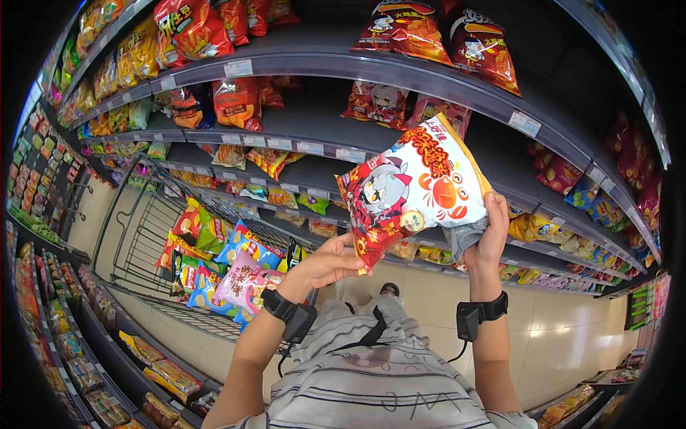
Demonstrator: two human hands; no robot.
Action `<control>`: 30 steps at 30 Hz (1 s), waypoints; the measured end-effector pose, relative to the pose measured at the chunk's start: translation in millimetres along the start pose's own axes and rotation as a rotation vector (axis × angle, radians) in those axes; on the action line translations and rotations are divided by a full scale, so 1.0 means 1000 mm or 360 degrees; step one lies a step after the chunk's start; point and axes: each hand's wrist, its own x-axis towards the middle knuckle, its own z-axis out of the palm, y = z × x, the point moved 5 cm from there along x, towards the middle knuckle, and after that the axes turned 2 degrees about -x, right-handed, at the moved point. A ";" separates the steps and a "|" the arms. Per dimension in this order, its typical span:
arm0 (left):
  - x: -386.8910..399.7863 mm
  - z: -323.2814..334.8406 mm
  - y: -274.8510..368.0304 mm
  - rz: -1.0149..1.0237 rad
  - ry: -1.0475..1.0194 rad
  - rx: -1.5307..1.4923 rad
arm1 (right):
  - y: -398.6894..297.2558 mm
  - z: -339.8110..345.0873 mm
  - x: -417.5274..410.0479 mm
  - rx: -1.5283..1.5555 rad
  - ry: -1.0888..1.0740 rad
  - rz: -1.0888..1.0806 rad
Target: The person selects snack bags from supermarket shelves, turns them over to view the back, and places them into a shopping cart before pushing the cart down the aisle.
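A red and white snack bag, printed with a cartoon figure and a crab, is held tilted before me. My left hand pinches its lower left corner. At the bag's right edge, my right hand grips it, with a crumpled grey cloth between palm and bag. To the left stands a wire shopping cart with several snack bags in it, among them a pink bag and a blue bag.
Curved-looking store shelves with snack bags and price tags run across in front. Red chip bags sit on an upper shelf. Another shelf unit with packaged food lies at lower left. Tiled floor shows at right.
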 end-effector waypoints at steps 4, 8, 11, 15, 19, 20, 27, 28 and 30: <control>-0.005 0.000 -0.005 -0.0073 0.0005 0.0341 | -0.008 -0.009 0.006 -0.0078 -0.0031 -0.0098; -0.003 0.001 -0.008 0.0047 -0.0012 0.0420 | -0.016 -0.018 0.012 -0.0038 -0.0190 -0.0205; -0.002 0.001 -0.001 0.0209 -0.0048 0.0394 | -0.025 -0.011 0.006 -0.0017 -0.0265 -0.0296; 0.001 -0.001 0.020 0.0458 0.0030 -0.0057 | -0.028 -0.014 -0.001 -0.0002 -0.0278 -0.0304; 0.010 -0.009 0.027 0.0563 0.0453 -0.0238 | -0.009 -0.028 -0.007 -0.0079 -0.0309 -0.0257; 0.013 -0.013 0.028 0.0617 0.0478 -0.0318 | -0.006 -0.033 -0.007 -0.0146 -0.0348 -0.0259; -0.001 -0.003 0.055 0.0924 0.0620 -0.0231 | -0.001 -0.062 -0.012 -0.1117 -0.0604 -0.0604; -0.004 -0.006 0.058 0.0975 0.0610 -0.0171 | -0.007 -0.060 -0.008 -0.1190 -0.0614 -0.0667; -0.010 -0.008 0.062 0.1023 0.0626 -0.0107 | -0.018 -0.058 -0.001 -0.1373 -0.0561 -0.0640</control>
